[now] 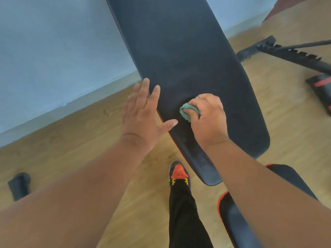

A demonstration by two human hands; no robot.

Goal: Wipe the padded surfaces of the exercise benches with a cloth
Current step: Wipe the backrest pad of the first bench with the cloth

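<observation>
A long black padded backrest (180, 51) of an exercise bench slants up through the middle of the view. My right hand (208, 119) is shut on a bunched teal cloth (186, 111) and presses it against the lower part of the pad. My left hand (143, 111) is open with fingers spread, resting at the pad's left edge, thumb pointing toward the cloth. The bench's black seat pad (238, 221) with red trim lies at the lower right, partly hidden by my right forearm.
Wooden floor (89, 140) surrounds the bench, with a pale blue wall (53, 51) at the left. Another bench's black frame (286, 51) and red-striped pad (320, 90) lie at the right. A dark object (18, 185) sits on the floor lower left. My foot (179, 174) stands below the pad.
</observation>
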